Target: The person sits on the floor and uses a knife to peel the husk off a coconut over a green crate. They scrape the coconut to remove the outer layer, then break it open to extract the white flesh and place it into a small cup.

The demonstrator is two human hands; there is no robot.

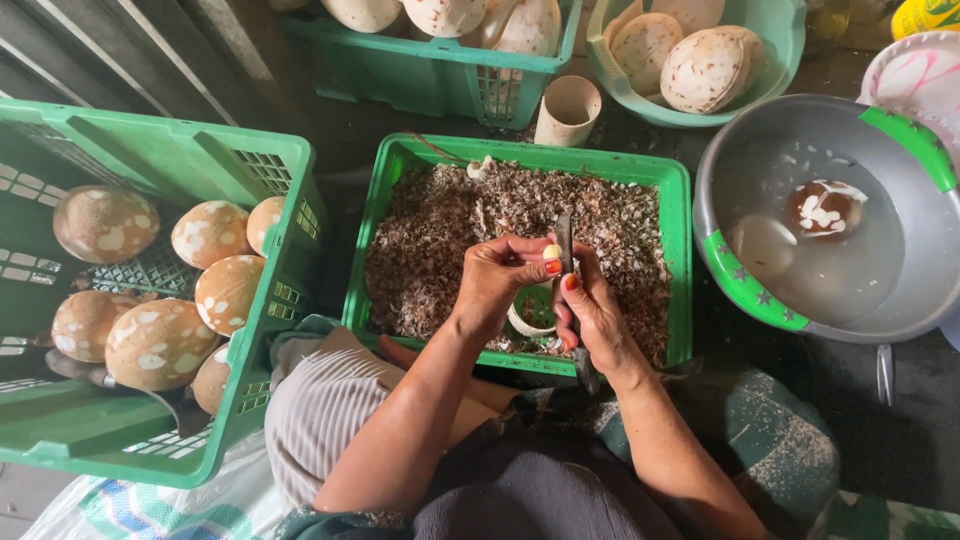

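Only one labelled package shows — a yellow container (928, 15) cut off at the top right corner, just behind the grey basin's far rim, carrying a label with green print too cropped to make out — and no signs or screens appear.

Shavings crate (675, 190) centre; coconut crate (270, 160) left; basin (730, 270) right, perhaps water-filled.
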